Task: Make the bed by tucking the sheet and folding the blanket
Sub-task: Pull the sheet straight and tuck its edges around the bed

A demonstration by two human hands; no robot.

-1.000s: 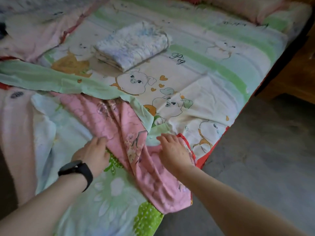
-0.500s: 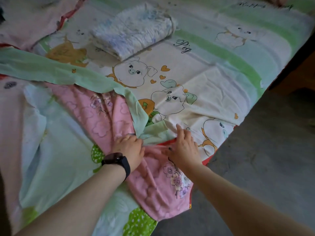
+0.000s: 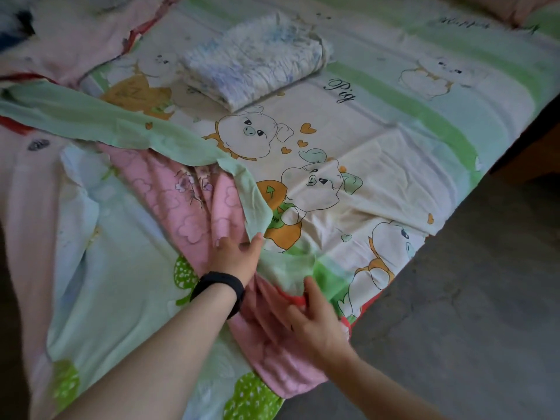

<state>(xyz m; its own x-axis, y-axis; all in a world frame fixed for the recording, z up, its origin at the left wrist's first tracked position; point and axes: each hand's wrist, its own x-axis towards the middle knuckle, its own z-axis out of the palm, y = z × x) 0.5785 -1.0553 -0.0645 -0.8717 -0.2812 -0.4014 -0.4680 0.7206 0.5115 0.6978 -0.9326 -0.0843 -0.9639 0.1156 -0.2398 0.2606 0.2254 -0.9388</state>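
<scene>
A cartoon pig sheet [image 3: 378, 140] covers the mattress, its pale green edge turned back over a pink blanket [image 3: 185, 204]. My left hand [image 3: 236, 256], with a black wristband, lies flat on the pink blanket, and its fingertips reach under the sheet's turned edge. At the bed's near corner my right hand [image 3: 318, 322] rests with spread fingers where the sheet's red hem meets the pink blanket. Its index finger touches the green part of the sheet. Further back on the bed lies a folded white blanket [image 3: 254, 59].
A pale green floral cover [image 3: 121, 283] spreads over the near left of the bed. Pink bedding [image 3: 75, 34] is bunched at the far left. A grey floor [image 3: 469, 313] runs along the bed's right side, and dark wooden furniture [image 3: 533, 153] stands by it.
My left hand has moved up and right to the sheet's turned edge. My right hand has drawn back toward the near corner, over the red hem. More green sheet now covers the pink blanket there.
</scene>
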